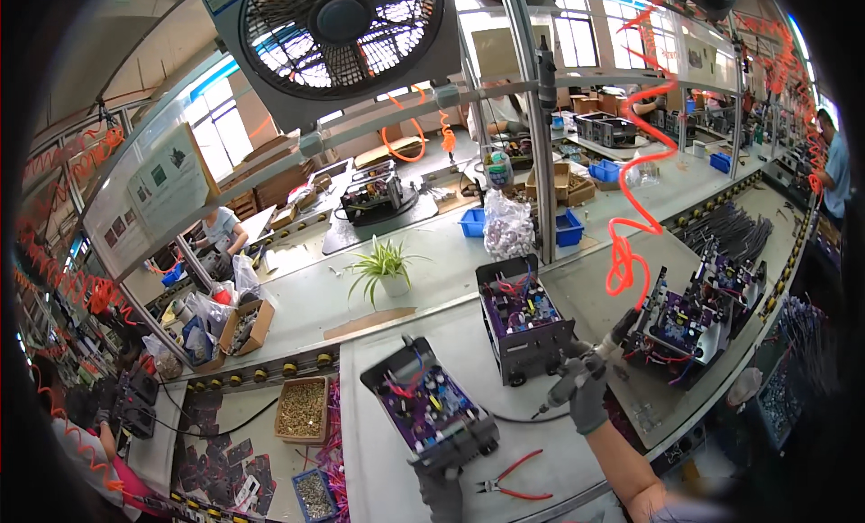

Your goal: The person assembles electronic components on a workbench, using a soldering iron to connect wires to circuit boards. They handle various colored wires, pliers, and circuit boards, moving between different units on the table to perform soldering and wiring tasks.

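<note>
Two grey-gloved hands are at work on the pale bench [374, 491] in front of me, low in the frame. The left hand [439, 494], at the bottom edge just left of centre, is against the near end of an open black unit [428, 401]; its fingers are partly hidden, so I cannot tell whether they grip the casing or only rest on it. That unit lies tilted in the lower middle of the frame, its purple circuit board and red and blue wires facing up. Right of centre, the right hand [590, 406] is wrapped round a grey hand-held driver [559, 395], whose tip points to the lower left, apart from the unit. A coiled red hose [671, 150] drops from the upper right to the driver's back end. Red-handled pliers [493, 485] lie between the two hands, near the lower edge. Just above the driver, a second open unit [518, 320] stands on the bench, and more purple boards [685, 320] sit at the right, below a heap of black cables [734, 230]. A potted plant [383, 269] stands mid-frame, under a big fan [342, 23] at upper centre-left; a box of small brass-coloured parts [302, 409] sits lower left.
</note>
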### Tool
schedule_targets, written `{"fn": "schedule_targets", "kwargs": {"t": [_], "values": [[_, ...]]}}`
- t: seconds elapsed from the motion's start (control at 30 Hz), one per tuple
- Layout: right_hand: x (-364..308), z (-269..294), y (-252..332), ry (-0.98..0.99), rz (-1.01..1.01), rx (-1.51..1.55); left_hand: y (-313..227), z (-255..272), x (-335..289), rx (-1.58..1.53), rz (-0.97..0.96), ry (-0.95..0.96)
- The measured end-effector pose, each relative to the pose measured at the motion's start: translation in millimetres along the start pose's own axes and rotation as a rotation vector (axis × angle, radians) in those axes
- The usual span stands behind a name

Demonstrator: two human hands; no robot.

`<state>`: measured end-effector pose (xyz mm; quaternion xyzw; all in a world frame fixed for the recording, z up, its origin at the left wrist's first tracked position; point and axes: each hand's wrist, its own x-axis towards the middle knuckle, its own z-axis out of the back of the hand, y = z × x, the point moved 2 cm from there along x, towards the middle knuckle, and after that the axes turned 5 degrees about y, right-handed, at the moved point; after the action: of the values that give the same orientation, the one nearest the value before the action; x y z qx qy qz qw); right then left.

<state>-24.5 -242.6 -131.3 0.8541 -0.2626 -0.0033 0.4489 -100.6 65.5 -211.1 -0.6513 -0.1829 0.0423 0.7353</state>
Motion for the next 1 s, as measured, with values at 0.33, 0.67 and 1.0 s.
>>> {"fn": "schedule_targets", "kwargs": {"t": [0.33,0.67,1.0], "values": [[-105.7,1.5,35.1,0.462,-0.719,0.002,-16.4,-16.4,98.9,-0.047,0.058,0.159],[-142.5,29.8,104.1,0.840,-0.993,-0.266,-195.6,-95.8,96.5,0.580,-1.060,0.316],[-138.7,55.9,80.6,0.725,-1.076,0.135,-171.9,-192.9,169.4,0.990,-0.317,0.878]]}}
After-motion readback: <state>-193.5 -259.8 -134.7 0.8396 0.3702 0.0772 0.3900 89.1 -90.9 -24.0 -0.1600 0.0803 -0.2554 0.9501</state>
